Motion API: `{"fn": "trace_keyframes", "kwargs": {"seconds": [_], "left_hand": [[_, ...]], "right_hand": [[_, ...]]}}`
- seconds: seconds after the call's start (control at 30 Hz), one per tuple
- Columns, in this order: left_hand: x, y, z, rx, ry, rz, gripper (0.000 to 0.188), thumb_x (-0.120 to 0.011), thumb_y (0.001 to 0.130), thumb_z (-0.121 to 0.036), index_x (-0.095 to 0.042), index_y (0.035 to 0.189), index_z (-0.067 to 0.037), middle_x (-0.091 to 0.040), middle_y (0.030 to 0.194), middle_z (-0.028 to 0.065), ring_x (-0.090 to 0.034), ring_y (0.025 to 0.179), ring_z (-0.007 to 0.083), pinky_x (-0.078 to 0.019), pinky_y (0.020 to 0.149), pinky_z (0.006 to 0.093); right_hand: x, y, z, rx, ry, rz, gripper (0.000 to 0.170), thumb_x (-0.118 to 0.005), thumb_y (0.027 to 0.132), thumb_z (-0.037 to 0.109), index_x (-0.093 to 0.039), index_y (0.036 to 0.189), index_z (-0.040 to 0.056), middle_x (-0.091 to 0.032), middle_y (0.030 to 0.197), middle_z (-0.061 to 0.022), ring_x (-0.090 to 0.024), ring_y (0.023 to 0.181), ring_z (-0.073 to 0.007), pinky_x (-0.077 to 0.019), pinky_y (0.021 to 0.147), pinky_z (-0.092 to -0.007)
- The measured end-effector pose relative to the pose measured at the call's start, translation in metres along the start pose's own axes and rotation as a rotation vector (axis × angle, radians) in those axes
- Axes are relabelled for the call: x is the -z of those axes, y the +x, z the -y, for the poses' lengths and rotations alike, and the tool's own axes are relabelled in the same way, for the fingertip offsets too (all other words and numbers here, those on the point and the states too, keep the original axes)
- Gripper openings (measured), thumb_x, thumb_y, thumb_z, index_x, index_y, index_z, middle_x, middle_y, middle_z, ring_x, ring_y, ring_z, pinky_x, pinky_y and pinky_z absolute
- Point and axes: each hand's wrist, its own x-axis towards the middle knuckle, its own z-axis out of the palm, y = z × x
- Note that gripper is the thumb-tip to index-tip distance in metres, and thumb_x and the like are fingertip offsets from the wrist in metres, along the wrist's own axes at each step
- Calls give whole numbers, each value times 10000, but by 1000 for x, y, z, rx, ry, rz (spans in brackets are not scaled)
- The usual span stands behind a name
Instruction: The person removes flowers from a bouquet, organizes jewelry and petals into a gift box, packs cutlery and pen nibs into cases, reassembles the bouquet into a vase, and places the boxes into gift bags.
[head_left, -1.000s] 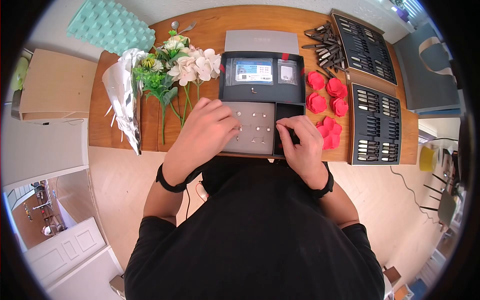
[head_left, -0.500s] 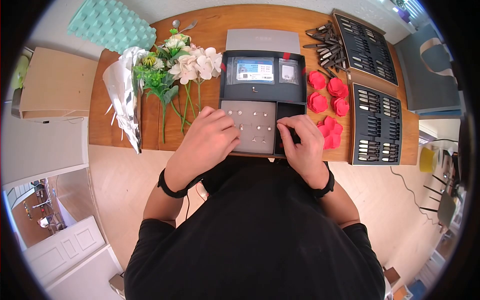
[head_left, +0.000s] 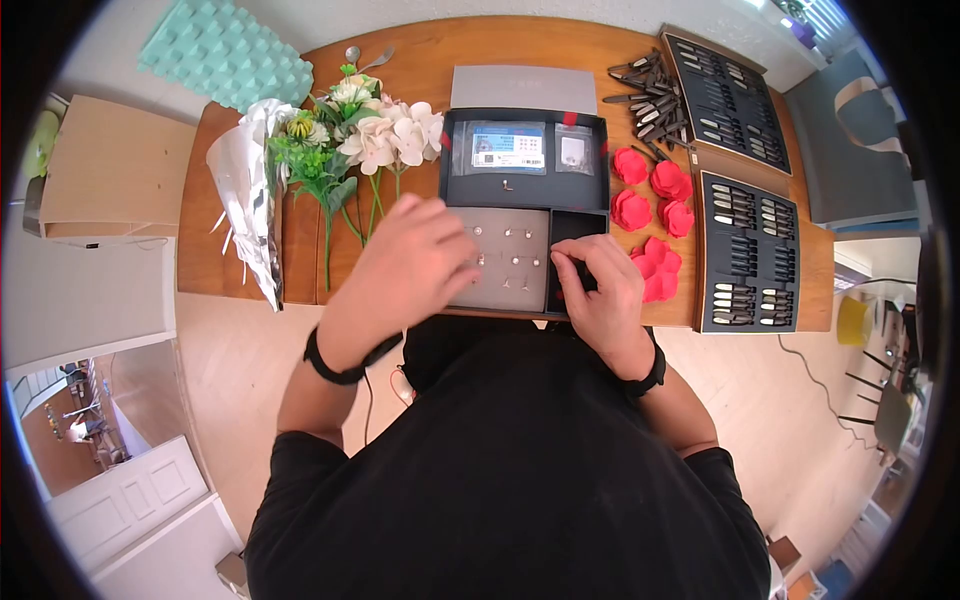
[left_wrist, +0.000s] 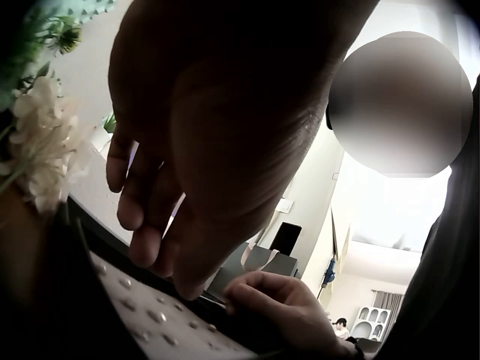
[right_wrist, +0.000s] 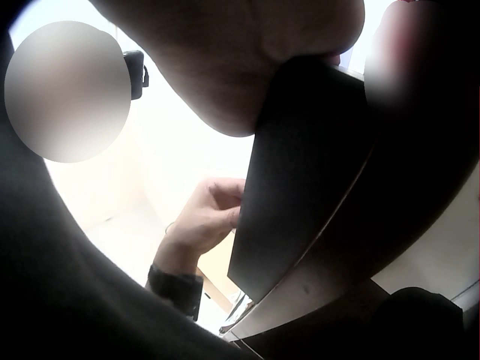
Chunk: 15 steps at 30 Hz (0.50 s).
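Note:
An open dark box (head_left: 443,190) stands near the table's front edge; its grey pad (head_left: 497,292) bears several small shiny pieces of jewelry in rows. Over the pad's left side is the left hand (head_left: 405,268), slightly blurred, its fingers bent loosely downward in the left wrist view, with nothing visible in them. The right hand (head_left: 606,290) keeps thumb and forefinger together at the divider between the pad and a black compartment (head_left: 580,226), and appears to pinch it. One small silver piece (head_left: 507,186) lies in the box's upper part, below two clear packets.
Left of the box lie artificial flowers (head_left: 372,143) and a foil wrap (head_left: 243,190). On the right are red flower heads (head_left: 631,211), a pile of dark-handled pieces (head_left: 655,105) and two trays, the nearer one (head_left: 750,250) in front. A grey lid (head_left: 523,86) lies behind the box.
Compared with half a second ago, the left hand has shifted slightly up over the pad, covering part of its upper left jewelry again. The right hand has stayed at the divider.

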Motion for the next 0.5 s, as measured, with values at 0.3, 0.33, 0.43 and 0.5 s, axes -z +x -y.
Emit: {"fn": "trace_keyframes", "kwargs": {"seconds": [0.3, 0.33, 0.43, 0.5], "left_hand": [[-22, 103, 59, -182, 158, 257, 28, -797, 908, -49, -802, 932, -36, -771, 964, 106, -751, 998, 365, -608, 881, 478], [-31, 104, 63, -188, 162, 259, 28, -797, 908, -49, -802, 932, -36, -771, 964, 106, -751, 998, 365, -608, 881, 478], [-47, 106, 73, -241, 264, 281, 54, -769, 901, -68, -781, 855, -41, -766, 945, 119, -761, 917, 386, -612, 799, 484], [-46, 103, 74, -247, 308, 262, 94, -747, 894, -92, -761, 815, -42, -762, 939, 133, -768, 873, 402, -612, 752, 488]], "right_hand": [[-2, -2, 0, 3, 1, -17, 133, -848, 936, -69, -776, 1032, -11, -768, 954, -153, -732, 867, -366, -583, 758, -451], [-2, -3, 1, 1, 11, -23, 130, -847, 940, -66, -776, 1033, -10, -768, 955, -153, -732, 868, -367, -583, 757, -452], [-1, -3, 1, 2, 0, -19, 130, -846, 944, -61, -777, 1040, -8, -768, 961, -152, -734, 876, -368, -587, 764, -449], [-1, -4, 1, -1, 2, -11, 131, -847, 945, -61, -778, 1041, -7, -769, 965, -152, -733, 877, -368, -588, 766, -448]]}}
